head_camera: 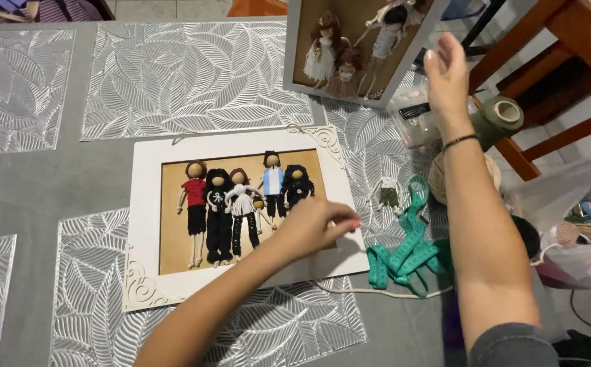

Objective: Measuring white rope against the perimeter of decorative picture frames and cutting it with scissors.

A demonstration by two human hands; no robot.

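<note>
Between the pinched left fingers (342, 221) sits thin white cord (377, 292), limp and light, best gripped near its end; right hand (445, 68) hangs loosely open.

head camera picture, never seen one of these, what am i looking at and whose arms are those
The camera sits on a person's head and looks down, so both arms are that person's own. The left hand pinches a thin pale cord over a white frame that lies flat and holds small yarn dolls. The right hand is raised, fingers loose, holding nothing visible, near a second doll frame that stands tilted. Beside them lie a green tape measure, a ball of twine and a loose little doll, all on a grey table with silver leaf-pattern mats.
</note>
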